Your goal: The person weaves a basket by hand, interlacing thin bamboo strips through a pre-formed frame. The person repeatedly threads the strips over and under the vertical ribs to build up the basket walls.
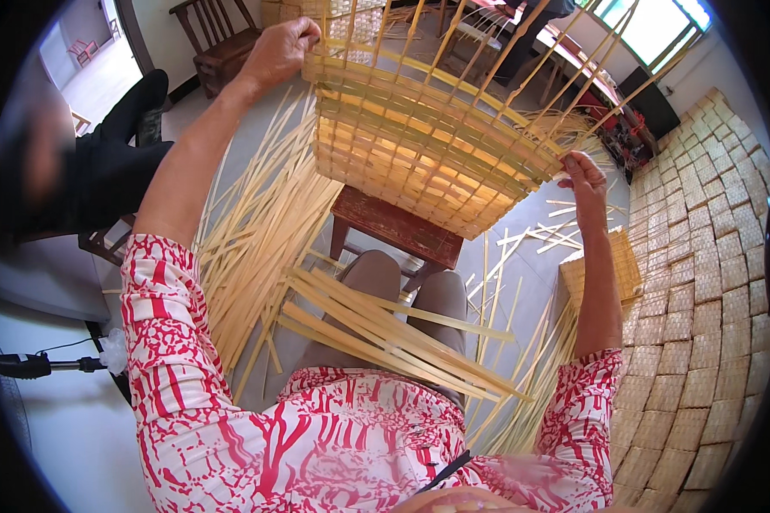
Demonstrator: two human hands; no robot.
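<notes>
A half-woven bamboo basket [419, 162] with long upright strips along its top sits on a small dark red wooden stool [393, 224]. My left hand [296, 44] grips the basket at its upper left corner, fingers closed. At the upper right corner, my right hand [580, 173] pinches the woven edge. Loose flat bamboo strips [385, 329] lie across my lap.
Piles of bamboo strips [261, 197] cover the floor on both sides. Stacked woven squares [693, 282] line the right. A seated person in dark clothes [120, 154] is at left, near a wooden chair [212, 53]; another person [526, 34] stands behind the basket.
</notes>
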